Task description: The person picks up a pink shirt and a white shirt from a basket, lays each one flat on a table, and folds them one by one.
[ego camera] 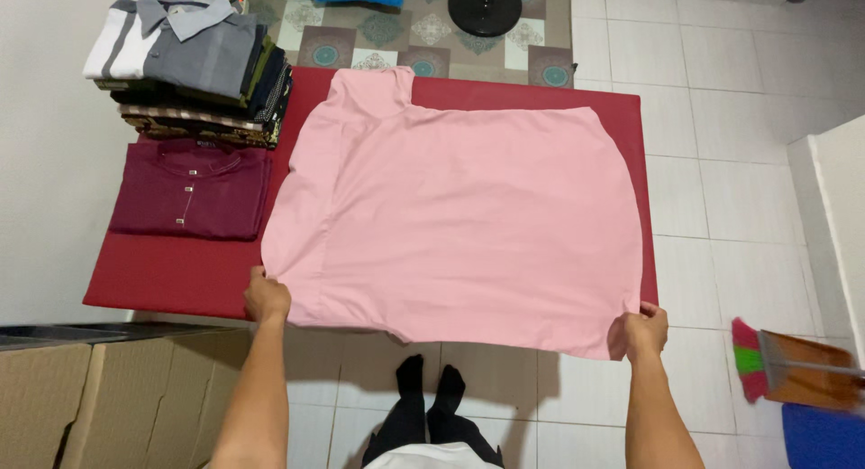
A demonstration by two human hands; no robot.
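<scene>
A large pink shirt (459,217) lies spread flat over a red table (171,271), one sleeve pointing to the far edge. My left hand (267,298) pinches the shirt's near left edge at the table's front. My right hand (641,329) grips the near right corner, which hangs just past the table's front edge. Both arms reach forward from below.
A folded maroon shirt (191,191) lies on the table's left, behind it a stack of folded clothes (194,68) topped by a grey and white shirt. Cardboard boxes (117,397) stand at lower left. A broom and dustpan (793,370) rest at right; a fan base (485,8) stands on a patterned mat.
</scene>
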